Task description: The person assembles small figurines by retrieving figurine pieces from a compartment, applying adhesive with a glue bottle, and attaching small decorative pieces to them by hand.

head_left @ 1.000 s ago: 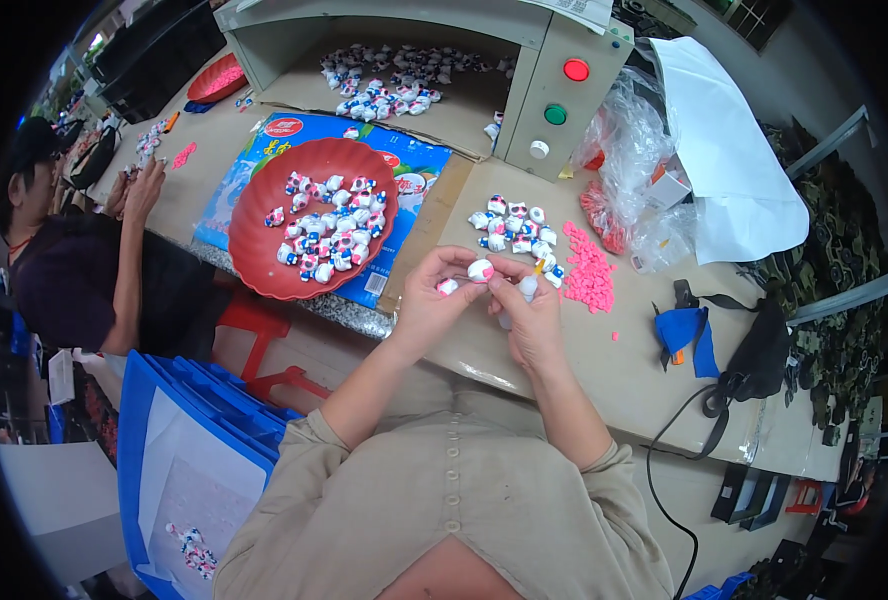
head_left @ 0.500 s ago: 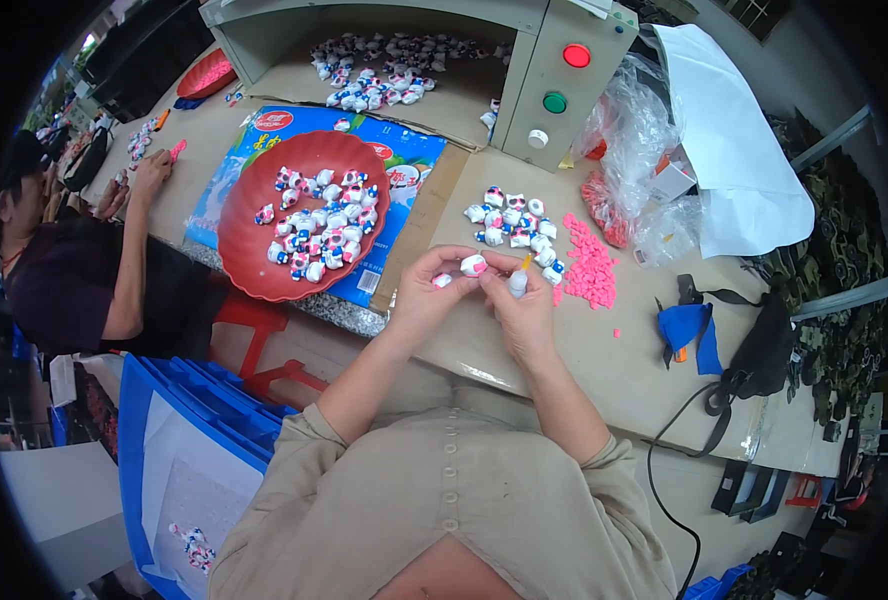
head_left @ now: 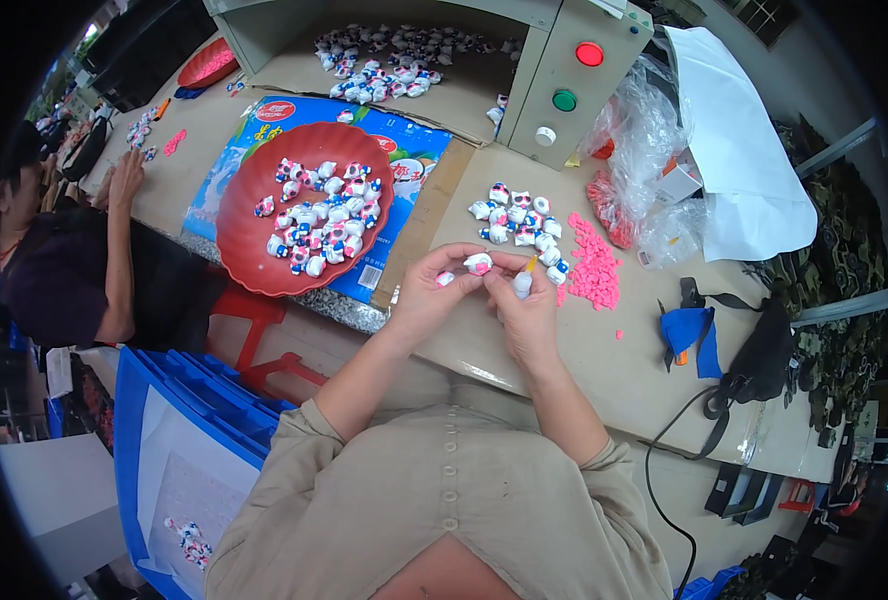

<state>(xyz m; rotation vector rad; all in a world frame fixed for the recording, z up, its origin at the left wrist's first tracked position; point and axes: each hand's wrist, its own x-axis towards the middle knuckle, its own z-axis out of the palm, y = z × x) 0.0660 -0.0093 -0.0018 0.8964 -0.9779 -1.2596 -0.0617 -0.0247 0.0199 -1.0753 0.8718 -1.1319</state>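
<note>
In front of me, above the table edge, my left hand [head_left: 419, 305] pinches a small white figurine [head_left: 478, 264] with a pink patch. A second white and pink figurine [head_left: 445, 279] is tucked in the same hand. My right hand [head_left: 531, 322] is closed around a small white squeeze bottle [head_left: 522, 285] with a yellow tip pointing up, its fingertips by the held figurine. Just beyond my hands lies a cluster of white, blue and pink figurines [head_left: 519, 222]. Right of it spreads a heap of small pink pieces [head_left: 596, 270].
A red scalloped bowl [head_left: 239, 205] of figurines stands on blue printed cardboard [head_left: 264, 125]. Behind is a grey machine [head_left: 534, 110] with more figurines inside. Plastic bags [head_left: 644, 150] and a black strap with blue cloth [head_left: 689, 325] lie right. A co-worker [head_left: 74, 250] sits left.
My hands keep nearly the same pose around the figurine and bottle. The whole view has shifted slightly. At the left, the co-worker's hand has drawn away from some pink pieces.
</note>
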